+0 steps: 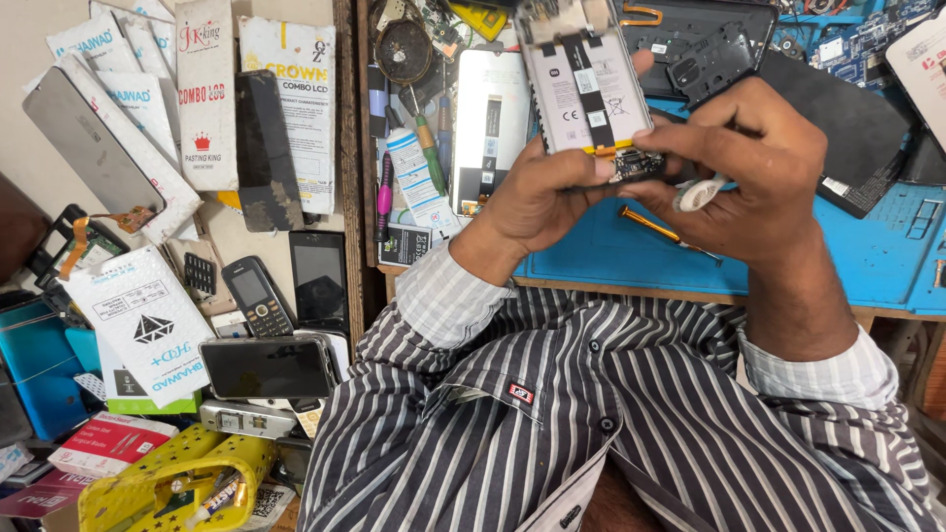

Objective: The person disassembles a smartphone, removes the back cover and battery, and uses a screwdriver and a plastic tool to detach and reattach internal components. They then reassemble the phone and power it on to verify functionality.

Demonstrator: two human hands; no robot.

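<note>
Opened phone (583,84) held above blue tabletop (887,256); left hand (537,192) grip clamped on lower edge; right hand (759,177) pinching white tape roll (698,194); light, stiff, likely fragile; best held by edges.

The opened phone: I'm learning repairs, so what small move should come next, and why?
Probably bring the right hand fingertips in on the small board at the lower end of the opened phone. The left hand already steadies that end, the back is off with the battery exposed, and the right hand also holds a white tape roll.
</note>
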